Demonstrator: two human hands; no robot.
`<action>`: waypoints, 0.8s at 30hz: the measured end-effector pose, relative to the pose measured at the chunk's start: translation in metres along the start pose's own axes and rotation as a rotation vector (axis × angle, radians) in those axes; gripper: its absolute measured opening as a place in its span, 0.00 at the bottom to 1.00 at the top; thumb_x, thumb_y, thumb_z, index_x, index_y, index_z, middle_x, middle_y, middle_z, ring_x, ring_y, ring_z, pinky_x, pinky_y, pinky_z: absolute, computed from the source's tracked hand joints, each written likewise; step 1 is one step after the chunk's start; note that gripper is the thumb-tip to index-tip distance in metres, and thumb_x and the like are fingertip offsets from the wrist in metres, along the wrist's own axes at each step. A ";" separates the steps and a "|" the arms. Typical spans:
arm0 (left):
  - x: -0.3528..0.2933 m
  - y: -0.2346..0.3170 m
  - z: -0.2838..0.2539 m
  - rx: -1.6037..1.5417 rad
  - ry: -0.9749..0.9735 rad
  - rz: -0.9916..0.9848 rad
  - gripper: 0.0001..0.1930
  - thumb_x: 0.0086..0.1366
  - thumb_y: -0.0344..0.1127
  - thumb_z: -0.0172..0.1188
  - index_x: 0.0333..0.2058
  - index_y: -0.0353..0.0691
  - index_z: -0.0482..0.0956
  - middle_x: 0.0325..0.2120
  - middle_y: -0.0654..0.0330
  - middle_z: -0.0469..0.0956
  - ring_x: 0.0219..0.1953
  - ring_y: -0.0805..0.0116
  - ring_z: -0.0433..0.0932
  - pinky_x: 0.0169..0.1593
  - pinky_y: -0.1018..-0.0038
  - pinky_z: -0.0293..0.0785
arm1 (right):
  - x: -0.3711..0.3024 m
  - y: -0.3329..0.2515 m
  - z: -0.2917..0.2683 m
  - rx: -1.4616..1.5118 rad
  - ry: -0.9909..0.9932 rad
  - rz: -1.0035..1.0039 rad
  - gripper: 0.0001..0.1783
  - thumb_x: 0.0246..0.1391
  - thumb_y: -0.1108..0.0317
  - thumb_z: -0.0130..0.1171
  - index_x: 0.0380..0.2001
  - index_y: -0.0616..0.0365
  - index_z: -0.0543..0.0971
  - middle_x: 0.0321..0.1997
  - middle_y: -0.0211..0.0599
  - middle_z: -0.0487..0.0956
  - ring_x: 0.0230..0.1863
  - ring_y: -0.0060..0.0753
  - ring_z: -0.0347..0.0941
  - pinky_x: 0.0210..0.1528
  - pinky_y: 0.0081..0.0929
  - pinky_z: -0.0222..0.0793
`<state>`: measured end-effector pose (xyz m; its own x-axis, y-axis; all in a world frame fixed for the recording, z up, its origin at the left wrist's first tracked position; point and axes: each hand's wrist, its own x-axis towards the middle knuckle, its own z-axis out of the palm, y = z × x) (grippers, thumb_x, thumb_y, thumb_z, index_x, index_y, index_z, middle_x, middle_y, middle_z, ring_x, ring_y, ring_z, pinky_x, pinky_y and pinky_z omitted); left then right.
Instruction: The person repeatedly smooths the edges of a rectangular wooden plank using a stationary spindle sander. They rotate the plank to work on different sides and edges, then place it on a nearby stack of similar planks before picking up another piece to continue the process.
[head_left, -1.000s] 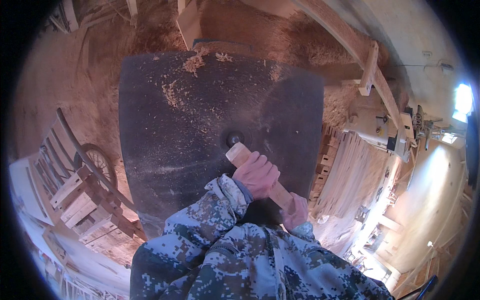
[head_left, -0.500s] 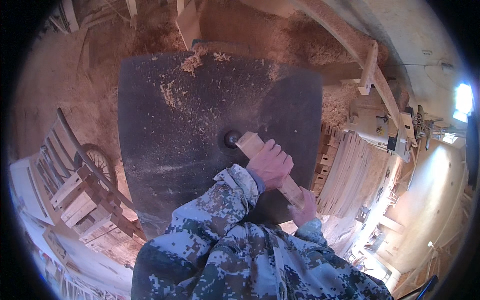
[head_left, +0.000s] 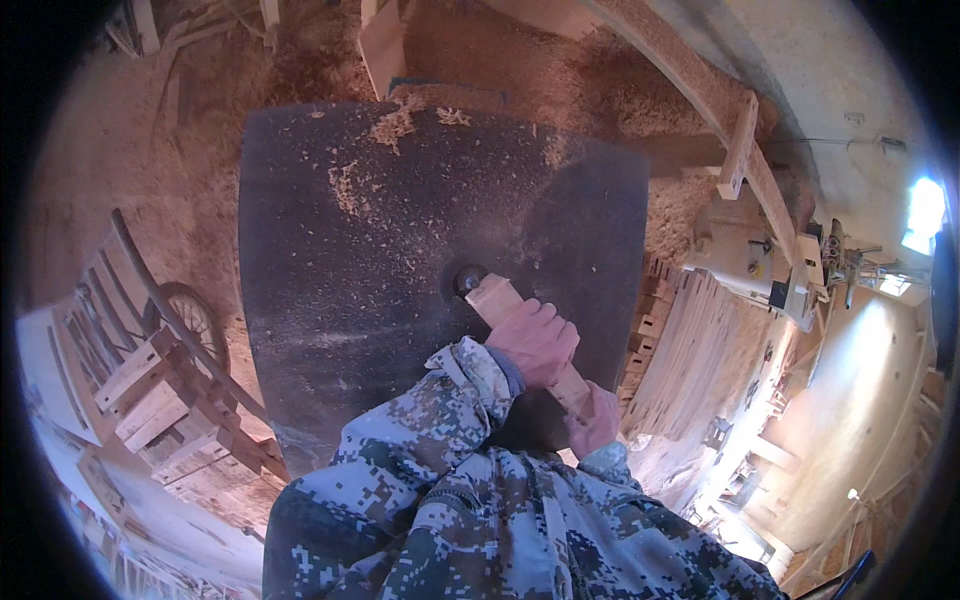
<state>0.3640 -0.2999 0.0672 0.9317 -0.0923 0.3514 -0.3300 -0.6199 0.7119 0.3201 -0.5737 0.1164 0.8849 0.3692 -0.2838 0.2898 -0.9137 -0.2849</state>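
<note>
A short wooden block (head_left: 494, 299) lies slantwise on a dark, flat machine table (head_left: 320, 250). Its far end is right beside a round spindle cutter (head_left: 468, 279) that stands up through the table; whether they touch I cannot tell. My left hand (head_left: 536, 343) wraps over the middle of the block, fingers closed. Farther back, my right hand (head_left: 596, 418) grips the block's near end, close to my body. Camouflage sleeves cover both forearms.
Wood shavings (head_left: 392, 128) are scattered over the table's far part. Stacked timber pieces (head_left: 165, 410) and a spoked wheel (head_left: 190, 325) stand at left. Long boards (head_left: 680, 350) are piled at right, below a slanting wooden beam (head_left: 740, 145). Sawdust covers the floor beyond the table.
The block's far end has shifted slightly toward me and left along the cutter. Both hands have moved a little left with it, still gripping.
</note>
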 end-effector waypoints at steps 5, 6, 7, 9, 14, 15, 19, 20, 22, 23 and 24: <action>-0.009 0.006 -0.009 0.031 0.017 -0.007 0.09 0.61 0.36 0.67 0.26 0.45 0.77 0.22 0.63 0.75 0.33 0.62 0.76 0.40 0.65 0.70 | -0.004 -0.005 0.000 0.102 0.012 -0.062 0.39 0.38 0.72 0.71 0.59 0.64 0.77 0.54 0.54 0.81 0.55 0.62 0.75 0.61 0.50 0.72; -0.011 0.008 -0.011 0.046 0.027 -0.011 0.08 0.61 0.36 0.67 0.26 0.45 0.77 0.22 0.63 0.74 0.33 0.62 0.76 0.39 0.64 0.70 | -0.004 -0.006 0.000 0.102 0.027 -0.096 0.39 0.38 0.72 0.71 0.59 0.64 0.77 0.54 0.54 0.81 0.54 0.62 0.76 0.61 0.50 0.72; -0.014 0.010 -0.014 0.052 0.048 -0.017 0.08 0.60 0.35 0.67 0.26 0.45 0.77 0.21 0.63 0.74 0.32 0.63 0.76 0.39 0.64 0.70 | -0.005 -0.006 0.001 0.110 0.034 -0.122 0.39 0.38 0.73 0.71 0.59 0.65 0.77 0.54 0.55 0.81 0.54 0.63 0.76 0.61 0.50 0.72; -0.019 0.015 -0.020 0.098 -0.010 -0.040 0.05 0.60 0.34 0.68 0.30 0.43 0.80 0.25 0.61 0.76 0.35 0.61 0.77 0.42 0.64 0.73 | -0.006 -0.005 0.003 0.120 0.046 -0.166 0.39 0.38 0.73 0.71 0.60 0.64 0.76 0.54 0.54 0.81 0.54 0.63 0.75 0.61 0.50 0.72; -0.047 0.021 -0.050 0.045 0.113 -0.054 0.11 0.61 0.30 0.66 0.43 0.36 0.82 0.42 0.52 0.80 0.48 0.51 0.77 0.57 0.56 0.73 | -0.036 0.026 0.006 0.105 0.053 -0.126 0.40 0.40 0.70 0.73 0.61 0.61 0.75 0.56 0.53 0.78 0.57 0.62 0.73 0.63 0.53 0.71; -0.058 0.022 -0.060 0.100 0.140 -0.101 0.14 0.62 0.29 0.65 0.47 0.34 0.80 0.47 0.49 0.79 0.52 0.48 0.76 0.60 0.54 0.71 | -0.046 0.038 0.004 0.108 0.022 -0.078 0.40 0.40 0.70 0.74 0.61 0.61 0.76 0.56 0.53 0.78 0.57 0.63 0.73 0.63 0.53 0.70; -0.081 0.024 -0.068 0.212 0.349 -0.460 0.22 0.65 0.28 0.62 0.57 0.33 0.74 0.55 0.46 0.74 0.57 0.47 0.70 0.63 0.51 0.64 | -0.085 0.093 -0.008 0.032 0.221 -0.051 0.31 0.47 0.59 0.71 0.55 0.61 0.79 0.52 0.53 0.79 0.56 0.63 0.73 0.62 0.57 0.68; -0.083 0.022 -0.067 0.180 0.321 -0.521 0.24 0.67 0.30 0.61 0.60 0.32 0.70 0.56 0.45 0.72 0.58 0.48 0.69 0.65 0.52 0.63 | -0.092 0.103 -0.010 -0.005 0.190 -0.020 0.29 0.48 0.60 0.70 0.54 0.61 0.79 0.52 0.53 0.79 0.55 0.63 0.74 0.62 0.57 0.68; -0.084 0.019 -0.062 0.106 0.275 -0.601 0.28 0.72 0.33 0.58 0.66 0.29 0.63 0.59 0.44 0.69 0.60 0.50 0.67 0.67 0.53 0.60 | -0.100 0.118 -0.013 0.012 0.206 -0.031 0.25 0.48 0.66 0.68 0.51 0.61 0.79 0.51 0.53 0.79 0.52 0.61 0.74 0.60 0.55 0.69; -0.083 0.018 -0.059 0.095 0.260 -0.639 0.27 0.74 0.33 0.57 0.66 0.29 0.63 0.59 0.44 0.69 0.60 0.51 0.67 0.68 0.54 0.60 | -0.101 0.122 -0.015 0.028 0.172 -0.023 0.26 0.46 0.69 0.69 0.51 0.62 0.79 0.50 0.52 0.78 0.52 0.62 0.74 0.59 0.54 0.70; -0.081 0.017 -0.054 0.069 0.261 -0.673 0.26 0.75 0.34 0.56 0.66 0.29 0.63 0.58 0.45 0.69 0.60 0.52 0.67 0.68 0.54 0.59 | -0.100 0.126 -0.016 0.054 0.161 -0.034 0.27 0.45 0.69 0.70 0.51 0.62 0.79 0.49 0.51 0.79 0.51 0.62 0.74 0.58 0.54 0.71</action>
<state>0.2746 -0.2611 0.0835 0.8600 0.5102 -0.0103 0.3211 -0.5253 0.7880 0.2734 -0.7285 0.1236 0.9231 0.3640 -0.1239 0.3047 -0.8891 -0.3417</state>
